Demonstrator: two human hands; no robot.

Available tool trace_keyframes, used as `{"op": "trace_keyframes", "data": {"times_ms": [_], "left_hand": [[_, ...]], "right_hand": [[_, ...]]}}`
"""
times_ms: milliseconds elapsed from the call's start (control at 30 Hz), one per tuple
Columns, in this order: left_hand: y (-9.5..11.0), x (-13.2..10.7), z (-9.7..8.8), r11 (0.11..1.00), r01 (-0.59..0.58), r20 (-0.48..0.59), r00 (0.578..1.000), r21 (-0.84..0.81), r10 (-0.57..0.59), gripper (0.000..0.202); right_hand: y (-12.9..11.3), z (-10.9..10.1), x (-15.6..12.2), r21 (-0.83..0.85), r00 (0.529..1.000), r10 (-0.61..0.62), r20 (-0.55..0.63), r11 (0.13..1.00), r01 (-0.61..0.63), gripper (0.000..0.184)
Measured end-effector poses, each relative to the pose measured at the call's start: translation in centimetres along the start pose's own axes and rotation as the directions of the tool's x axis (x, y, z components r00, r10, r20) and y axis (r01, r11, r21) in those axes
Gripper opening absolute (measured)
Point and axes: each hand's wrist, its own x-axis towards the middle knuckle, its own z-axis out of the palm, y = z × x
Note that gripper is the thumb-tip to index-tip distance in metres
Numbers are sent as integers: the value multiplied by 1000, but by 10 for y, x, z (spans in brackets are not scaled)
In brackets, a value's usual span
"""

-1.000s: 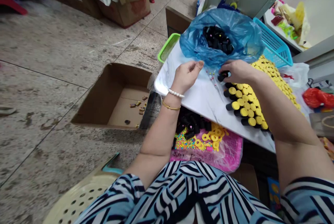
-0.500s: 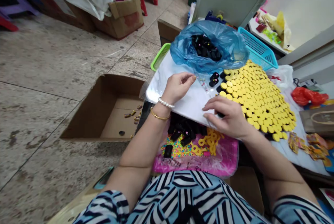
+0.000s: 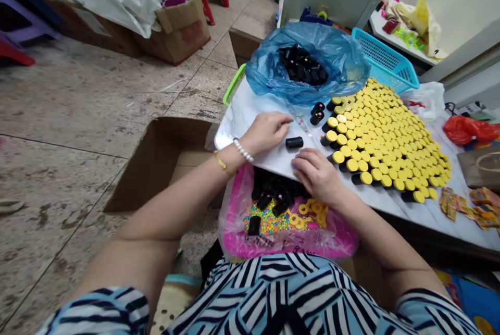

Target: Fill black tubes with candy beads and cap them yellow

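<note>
Flanking a black cylinder [image 3: 294,143] mid-frame, the hands [image 3: 269,133] are apart, left grip unclear. They seem between grasps; lifting it calls for pinching.

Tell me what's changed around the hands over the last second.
The right hand let go of a black piece, now one of the pair beside the yellow-capped tubes, and came back to the table's near edge. A lone black tube now lies between the hands. The left hand stays near the small beads; the blue bag hasn't moved.
</note>
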Motion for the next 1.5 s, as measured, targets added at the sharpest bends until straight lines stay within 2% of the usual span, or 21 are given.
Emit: {"op": "trace_keyframes", "data": {"times_ms": [133,200,267,333,400,467,533,633,733,833,900,967,1033,1100,1167,1300,1500], "left_hand": [[-23,50,11,985,-120,132,986,125,104,44],[-29,67,17,977,-166,183,973,135,140,46],[-33,79,22,975,-197,220,961,106,171,47],[-35,85,26,969,-244,275,934,32,227,48],[-37,84,27,949,-307,336,889,-69,312,46],[-36,76,25,919,-352,363,844,-180,394,42],[-32,64,20,893,-339,359,826,-297,434,36],[-24,49,10,881,-170,327,884,-441,334,30],[-24,55,5,886,-7,269,952,-463,148,33],[-33,77,6,918,32,163,986,-395,36,33],[-37,88,9,932,44,101,995,-358,-8,32],[-34,89,12,935,33,119,993,-353,10,34],[-23,82,16,932,-13,216,972,-362,97,35],[-9,72,22,919,-73,303,932,-387,201,34],[2,65,30,901,-107,341,901,-421,267,35],[9,65,42,882,-92,359,890,-463,281,40],[8,67,48,882,-140,332,890,-451,311,53]], "right_hand": [[-3,7,4,-75,996,58,-68,995,-63,32],[1,13,16,-90,993,101,-62,990,-106,38],[9,20,29,-75,990,138,-32,987,-140,37],[15,24,38,-70,987,160,-19,984,-161,26],[17,24,41,-99,984,172,-45,980,-176,17],[16,20,37,-132,981,168,-94,975,-180,14],[14,16,30,-131,977,151,-152,977,-171,12],[15,16,24,-67,981,106,-162,991,-119,6],[16,23,25,-5,993,68,-96,998,-69,8],[11,26,25,-3,995,46,-88,999,-46,5],[4,22,19,8,998,-7,-68,1000,8,13],[-2,14,7,27,997,-63,-38,998,64,26],[-6,6,-9,43,997,-75,-11,996,75,36],[-10,-1,-26,67,999,-35,-1,997,35,42],[-13,-5,-40,105,1000,25,-3,994,-25,49],[-20,-5,-52,153,996,89,-28,985,-84,57],[-22,1,-47,151,997,74,-10,986,-72,56]]}}
